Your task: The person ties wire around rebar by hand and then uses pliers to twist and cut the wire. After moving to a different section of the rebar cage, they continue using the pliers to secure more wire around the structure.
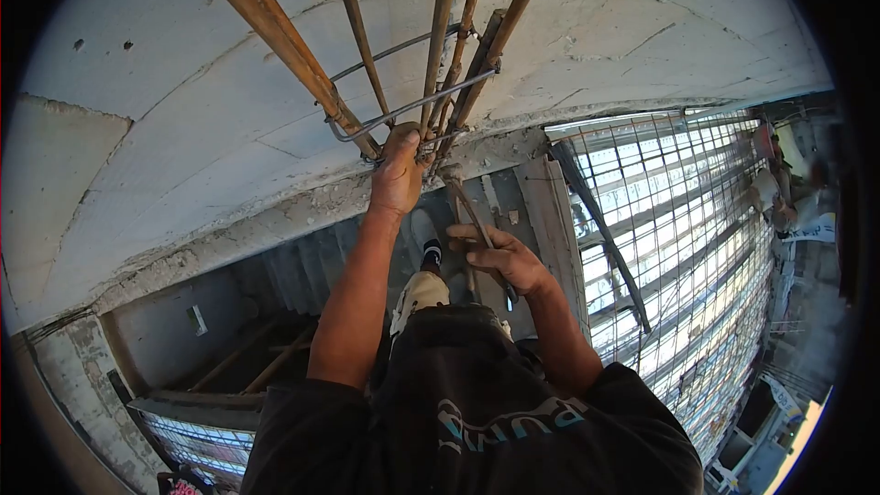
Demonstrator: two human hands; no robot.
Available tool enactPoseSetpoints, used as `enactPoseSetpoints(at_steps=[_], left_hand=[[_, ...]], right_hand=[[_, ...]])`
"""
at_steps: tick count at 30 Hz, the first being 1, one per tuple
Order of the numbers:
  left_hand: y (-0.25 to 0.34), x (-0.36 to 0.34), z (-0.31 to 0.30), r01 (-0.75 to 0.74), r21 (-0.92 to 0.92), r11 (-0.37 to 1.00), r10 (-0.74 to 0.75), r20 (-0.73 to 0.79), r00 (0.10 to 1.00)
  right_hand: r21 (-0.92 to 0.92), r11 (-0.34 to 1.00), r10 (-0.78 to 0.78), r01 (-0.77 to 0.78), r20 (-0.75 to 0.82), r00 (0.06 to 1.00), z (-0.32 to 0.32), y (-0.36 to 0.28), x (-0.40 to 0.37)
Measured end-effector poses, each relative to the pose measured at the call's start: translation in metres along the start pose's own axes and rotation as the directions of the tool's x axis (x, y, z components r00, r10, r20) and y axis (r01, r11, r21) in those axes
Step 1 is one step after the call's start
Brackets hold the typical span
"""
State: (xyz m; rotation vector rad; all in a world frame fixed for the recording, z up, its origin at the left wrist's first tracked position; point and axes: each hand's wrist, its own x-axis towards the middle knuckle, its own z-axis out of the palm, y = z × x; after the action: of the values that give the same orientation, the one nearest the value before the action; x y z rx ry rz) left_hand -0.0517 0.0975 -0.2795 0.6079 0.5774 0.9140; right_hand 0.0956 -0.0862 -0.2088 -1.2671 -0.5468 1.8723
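My left hand (399, 170) is closed at the foot of the upright rusty rebars (440, 27), gripping near the lowest stirrup; its fingertips are partly hidden behind the bars. Bent steel stirrups (417, 106) loop around the rebars, one above another. Lower and to the right, my right hand (509, 258) is closed around a handle of long, rusty pincers (475, 211). The head of the pincers points up toward the base of the bars, just right of my left hand. What the jaws touch is too small to tell.
A rough concrete wall (229, 119) rises behind the bars. Concrete steps (307, 257) descend below. To the right lies a rebar mesh (678, 247) over bright slats, beside a wooden board (555, 229). A foot (431, 255) stands beneath my hands.
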Motion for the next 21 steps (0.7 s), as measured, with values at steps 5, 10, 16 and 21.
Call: enactPoseSetpoints(at_steps=[5, 10, 16, 21], left_hand=[[0.000, 0.001, -0.003, -0.011, 0.026, 1.000, 0.009, 0.073, 0.997], [0.002, -0.001, 0.005, -0.017, -0.003, 1.000, 0.017, -0.011, 1.000], [-0.001, 0.003, 0.002, -0.026, 0.016, 1.000, 0.026, -0.040, 0.999], [0.000, 0.002, 0.007, -0.013, -0.039, 0.999, 0.010, -0.061, 0.998]], right_hand=[[0.183, 0.982, 0.004, -0.040, 0.195, 0.981, -0.004, -0.013, 0.015], [0.204, 0.969, 0.080, -0.140, 0.278, 0.957, -0.001, -0.026, 0.009], [-0.076, 0.997, 0.028, -0.015, 0.168, 0.985, -0.003, -0.024, 0.022], [-0.210, 0.977, 0.021, 0.018, 0.181, 0.983, 0.008, -0.034, 0.023]])
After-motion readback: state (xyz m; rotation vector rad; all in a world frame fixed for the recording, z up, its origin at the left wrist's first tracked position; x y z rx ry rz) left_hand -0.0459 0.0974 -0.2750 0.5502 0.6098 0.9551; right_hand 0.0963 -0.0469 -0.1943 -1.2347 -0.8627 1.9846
